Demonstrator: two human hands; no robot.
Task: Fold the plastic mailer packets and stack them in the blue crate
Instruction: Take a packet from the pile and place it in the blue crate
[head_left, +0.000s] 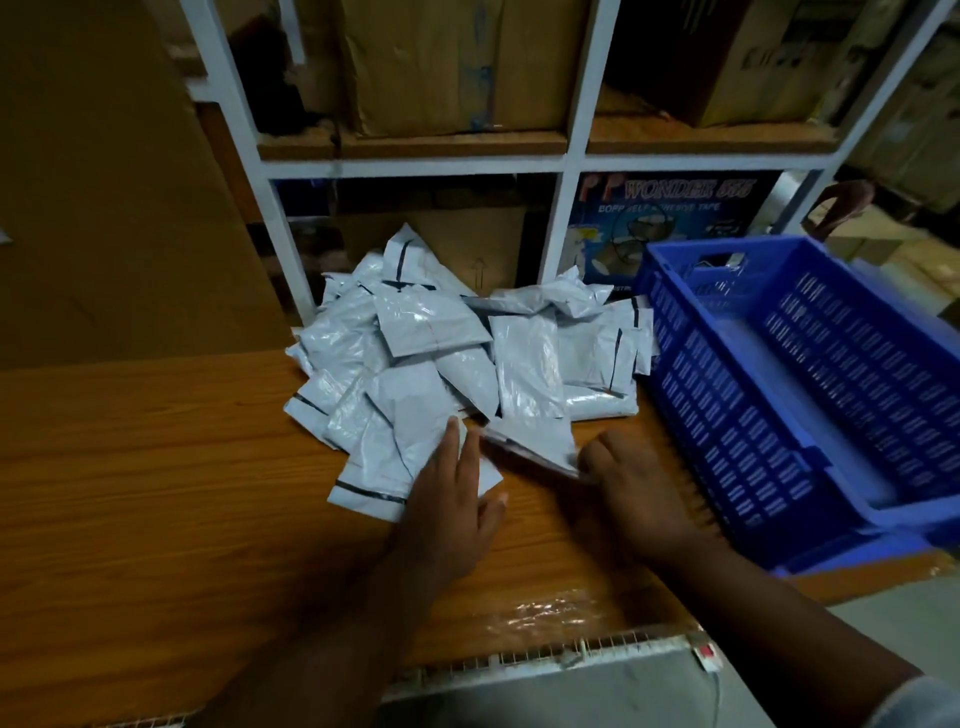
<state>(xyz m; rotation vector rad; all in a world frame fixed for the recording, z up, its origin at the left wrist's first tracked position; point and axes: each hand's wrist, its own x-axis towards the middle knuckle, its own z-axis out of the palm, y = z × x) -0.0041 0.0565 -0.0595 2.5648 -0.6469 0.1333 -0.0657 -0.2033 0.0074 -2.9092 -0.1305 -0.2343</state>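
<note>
Worktop (156, 493) of wood grain runs across the view, with a large brown cardboard sheet (104, 182) standing at far left behind it. Behind the worktop, a white-framed shelf (566, 161) holds cardboard boxes (457, 67) above and a printed tape carton (670, 218) below. A loose heap of white plastic mailer packets (431, 332) lies against the shelf at centre, some with a dark strip at one edge. Left hand (452, 499) rests flat, fingers straight, on the nearest packet (395, 467) at the heap's front edge. Just right of it, right hand (634, 488) grips the corner of a blurred packet (535, 441) lifted slightly off the worktop. Blue crate (810, 384) sits at right, touching the heap, its near corner overhanging the worktop edge. Something pale lies along the crate floor; motion blur prevents identifying it.
</note>
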